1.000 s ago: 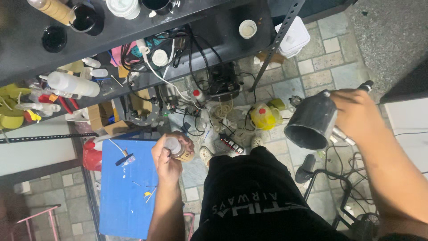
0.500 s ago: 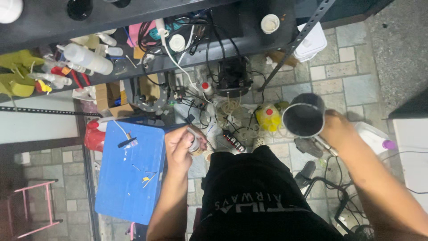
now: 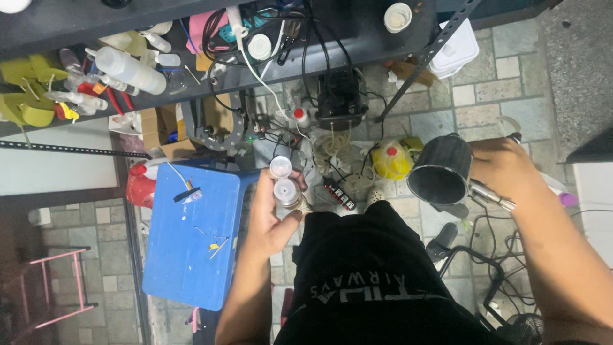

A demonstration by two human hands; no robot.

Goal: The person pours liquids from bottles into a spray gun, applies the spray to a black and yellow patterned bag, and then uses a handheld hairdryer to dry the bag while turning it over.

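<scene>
Two hands are busy. Left hand (image 3: 271,214) pinches a small jar (image 3: 285,191) with its white cap (image 3: 280,167), beside the blue stool (image 3: 191,236). Right hand (image 3: 504,167) wraps around a dark cup (image 3: 442,171) above the tiled floor (image 3: 472,102).

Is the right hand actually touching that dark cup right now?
Touching. The head view shows the right hand wrapped against the side of the dark cup, with no gap between them; the cup is tilted, mouth facing the camera.

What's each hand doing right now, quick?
Left hand: closed around a small white-capped bottle.
Right hand: closed on a dark cup.
</scene>
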